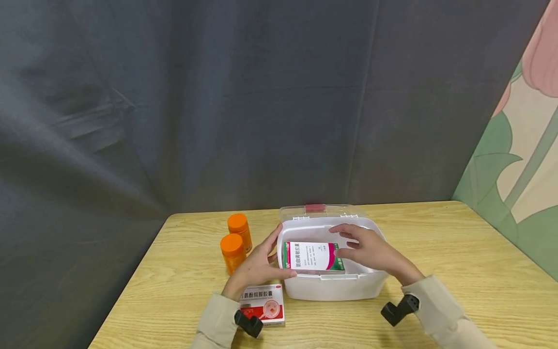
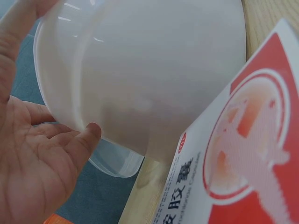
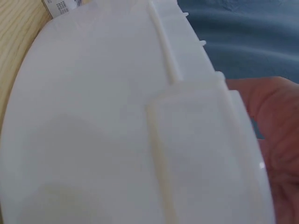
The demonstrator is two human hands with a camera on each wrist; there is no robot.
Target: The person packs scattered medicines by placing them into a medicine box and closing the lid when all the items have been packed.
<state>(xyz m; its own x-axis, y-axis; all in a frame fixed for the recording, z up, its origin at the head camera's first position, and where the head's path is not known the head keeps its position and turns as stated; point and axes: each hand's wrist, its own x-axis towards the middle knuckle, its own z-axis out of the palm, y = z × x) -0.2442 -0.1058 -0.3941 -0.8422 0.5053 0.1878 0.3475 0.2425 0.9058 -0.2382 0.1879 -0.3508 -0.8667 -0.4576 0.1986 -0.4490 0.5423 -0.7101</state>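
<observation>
A white plastic storage box (image 1: 329, 289) stands on the table, its clear lid (image 1: 292, 212) tipped back behind it. My left hand (image 1: 259, 264) rests against the box's left end, fingers spread along the rim and thumb by the front edge. Inside lies a white, green and magenta medicine carton (image 1: 311, 256), printed face up. My right hand (image 1: 372, 249) reaches over the right side of the box. Its fingers are loosely bent and apart, with the thumb near the carton's green end. In the right wrist view, the box wall hides most of that hand.
Left of the box stand two orange-capped bottles (image 1: 238, 223) (image 1: 232, 245), one in front of the other. A red and white medicine carton (image 1: 272, 310) lies by the box's front left corner, partly under the left wrist. A dark curtain (image 1: 270, 106) hangs behind the table.
</observation>
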